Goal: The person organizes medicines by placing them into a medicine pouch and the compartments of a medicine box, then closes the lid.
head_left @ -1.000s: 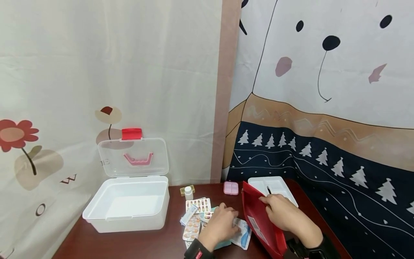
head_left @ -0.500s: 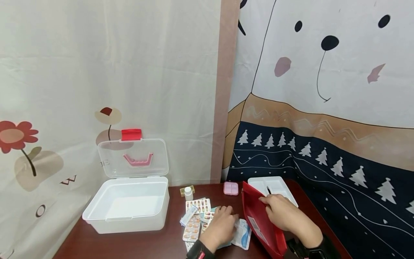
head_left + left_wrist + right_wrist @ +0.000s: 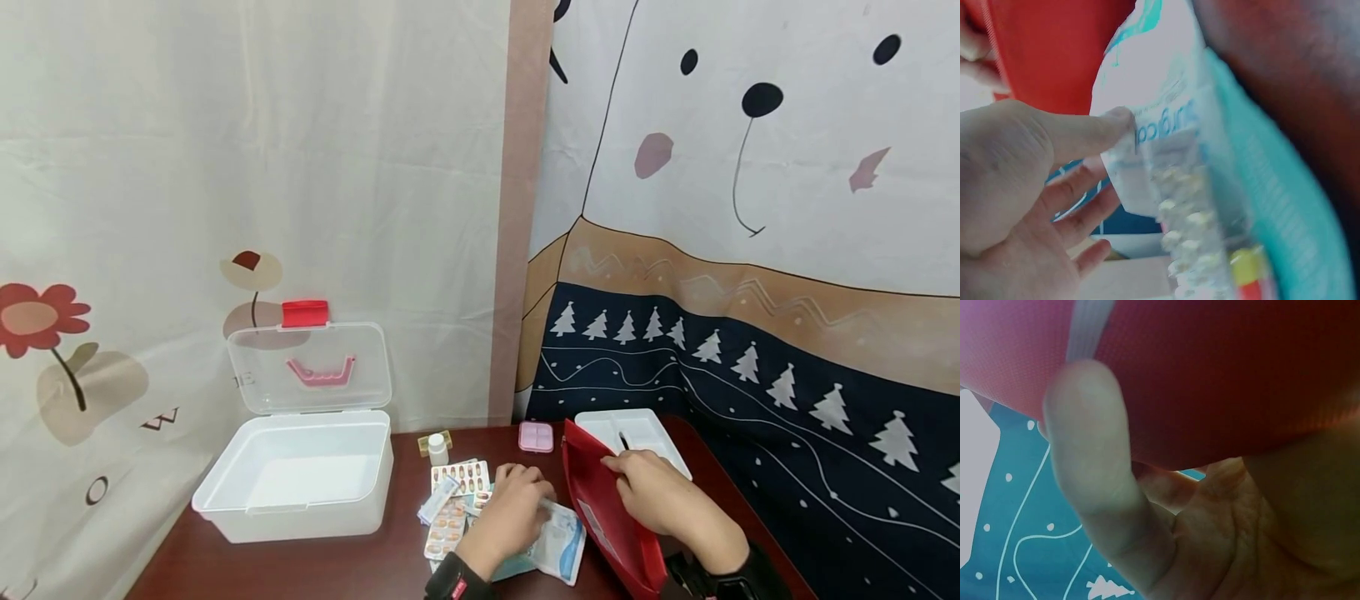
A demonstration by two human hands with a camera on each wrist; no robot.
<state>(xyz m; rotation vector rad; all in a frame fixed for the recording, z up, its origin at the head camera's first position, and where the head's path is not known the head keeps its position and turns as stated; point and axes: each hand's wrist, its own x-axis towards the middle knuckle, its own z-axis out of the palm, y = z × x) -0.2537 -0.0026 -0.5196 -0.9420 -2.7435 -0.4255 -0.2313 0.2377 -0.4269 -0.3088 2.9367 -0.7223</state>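
Left hand (image 3: 513, 510) half-curled, pinching packet (image 3: 561, 542) left of pouch (image 3: 598, 485); right hand (image 3: 654, 492) pinches pouch; I fear light pinch could drop packet

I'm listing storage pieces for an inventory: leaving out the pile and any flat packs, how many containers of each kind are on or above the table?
Lidded clear box: 1
White bottle: 1
Pink compartment case: 1
White tray: 1
Red pouch: 1
Total: 5
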